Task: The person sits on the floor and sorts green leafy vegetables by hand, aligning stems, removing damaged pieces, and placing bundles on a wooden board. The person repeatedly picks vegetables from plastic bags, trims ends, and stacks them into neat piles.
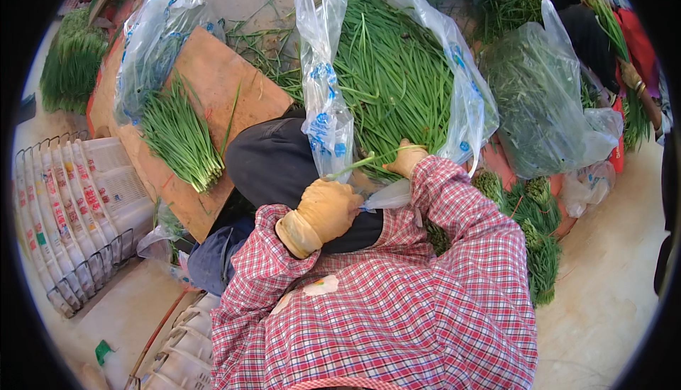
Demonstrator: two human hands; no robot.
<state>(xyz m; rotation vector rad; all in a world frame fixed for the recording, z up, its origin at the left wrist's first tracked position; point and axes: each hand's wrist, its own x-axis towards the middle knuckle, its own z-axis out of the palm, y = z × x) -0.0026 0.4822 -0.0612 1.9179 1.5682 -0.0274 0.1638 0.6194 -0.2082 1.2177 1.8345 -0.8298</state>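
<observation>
An opened clear plastic bag (324, 108) with blue print lies before me, holding a thick heap of long green chive-like stalks (393, 76). My left hand (322, 212), in a tan glove, is closed at the bag's near left edge. A few loose stalks (362, 164) run from it across to my right hand. At the near edge of the heap is my right hand (408, 158), also gloved, with thumb and forefinger apart and the stalks crossing between them. Its other fingers are hidden, so its grip is unclear.
A tied bundle of green stalks (183, 134) lies on a tilted brown board (229, 76) at left. A white wire-framed basket (80, 188) stands beyond. Filled plastic bags (537, 92) and budded bundles (532, 214) are at right, near another person's hand (630, 76).
</observation>
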